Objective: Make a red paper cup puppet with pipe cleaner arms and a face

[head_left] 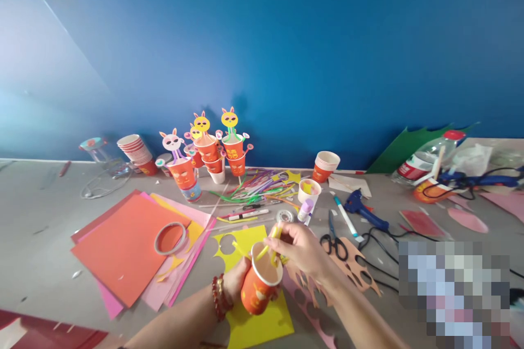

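My left hand (236, 280) is wrapped round an orange paper cup (258, 290), tilted with its white open mouth toward me. Between the thumb and fingers of my right hand (301, 246), yellow pipe cleaners (275, 235) are pinched at the cup's rim, their lower ends inside it. Another yellow strand sticks out past the rim on the left. Under the cup lies a yellow sheet (262, 332) with round cut-outs. Orange cups with rabbit faces (183, 172) stand at the back, fitted with pipe-cleaner necks and arms.
Coloured paper (123, 251) with a tape roll (170, 238) lies left. Loose pipe cleaners (257, 186) are heaped in the middle. Scissors (333, 240), a blue glue gun (365, 210) with black cables, and a plastic bottle (428, 158) are right. A blue wall rises behind.
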A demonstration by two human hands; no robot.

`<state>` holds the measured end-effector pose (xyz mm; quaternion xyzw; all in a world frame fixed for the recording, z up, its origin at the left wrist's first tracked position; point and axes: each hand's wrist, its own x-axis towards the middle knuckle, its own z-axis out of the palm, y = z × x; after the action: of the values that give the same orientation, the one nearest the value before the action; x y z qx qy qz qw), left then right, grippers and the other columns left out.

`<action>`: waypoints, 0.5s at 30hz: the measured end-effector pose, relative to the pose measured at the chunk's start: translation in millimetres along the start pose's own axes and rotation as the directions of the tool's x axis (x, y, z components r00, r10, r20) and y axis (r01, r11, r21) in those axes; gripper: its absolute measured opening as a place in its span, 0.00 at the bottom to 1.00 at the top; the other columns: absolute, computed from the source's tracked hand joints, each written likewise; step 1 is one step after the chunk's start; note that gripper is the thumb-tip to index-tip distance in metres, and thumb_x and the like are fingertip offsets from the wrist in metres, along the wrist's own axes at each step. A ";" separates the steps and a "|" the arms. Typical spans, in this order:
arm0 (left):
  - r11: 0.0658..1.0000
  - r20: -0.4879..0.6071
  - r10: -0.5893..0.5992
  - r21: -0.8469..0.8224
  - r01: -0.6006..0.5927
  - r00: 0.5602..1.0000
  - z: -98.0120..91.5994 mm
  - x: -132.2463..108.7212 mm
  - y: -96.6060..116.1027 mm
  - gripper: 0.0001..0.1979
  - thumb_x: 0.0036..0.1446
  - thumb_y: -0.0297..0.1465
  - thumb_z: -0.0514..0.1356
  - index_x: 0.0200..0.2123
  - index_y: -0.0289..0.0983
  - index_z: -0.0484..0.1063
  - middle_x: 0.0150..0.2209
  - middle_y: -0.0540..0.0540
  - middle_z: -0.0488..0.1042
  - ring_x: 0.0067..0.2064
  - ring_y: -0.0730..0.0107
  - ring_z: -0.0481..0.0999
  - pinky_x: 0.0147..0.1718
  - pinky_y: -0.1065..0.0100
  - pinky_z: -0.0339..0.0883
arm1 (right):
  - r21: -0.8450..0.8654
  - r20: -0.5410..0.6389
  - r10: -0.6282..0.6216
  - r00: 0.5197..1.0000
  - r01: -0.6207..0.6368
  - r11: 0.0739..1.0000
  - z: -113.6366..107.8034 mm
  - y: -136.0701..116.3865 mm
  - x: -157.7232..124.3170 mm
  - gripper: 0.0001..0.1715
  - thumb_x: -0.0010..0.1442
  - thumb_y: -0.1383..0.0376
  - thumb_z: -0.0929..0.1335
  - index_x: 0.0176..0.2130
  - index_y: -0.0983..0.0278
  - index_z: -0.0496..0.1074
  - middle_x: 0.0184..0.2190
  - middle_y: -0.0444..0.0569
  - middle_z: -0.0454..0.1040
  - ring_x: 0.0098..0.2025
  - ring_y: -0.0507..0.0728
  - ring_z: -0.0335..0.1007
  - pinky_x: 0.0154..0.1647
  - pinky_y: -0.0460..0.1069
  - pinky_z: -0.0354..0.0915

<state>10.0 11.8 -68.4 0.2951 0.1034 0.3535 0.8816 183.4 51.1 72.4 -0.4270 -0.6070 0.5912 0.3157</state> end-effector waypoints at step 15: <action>0.988 0.034 0.153 0.006 -0.153 0.988 15.3 8.5 8.7 0.43 0.53 0.66 0.53 0.44 0.30 0.76 0.31 0.40 0.76 0.27 0.67 0.70 0.28 0.67 0.61 | 0.174 0.051 -0.110 0.993 0.099 0.980 -5.4 -4.2 -9.5 0.24 0.61 0.45 0.71 0.35 0.64 0.73 0.31 0.45 0.73 0.36 0.55 0.69 0.39 0.47 0.64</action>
<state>17.2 15.7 -50.7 0.3117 0.0673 0.4148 0.8522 191.7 45.4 78.2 -0.3477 -0.5847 0.6366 0.3632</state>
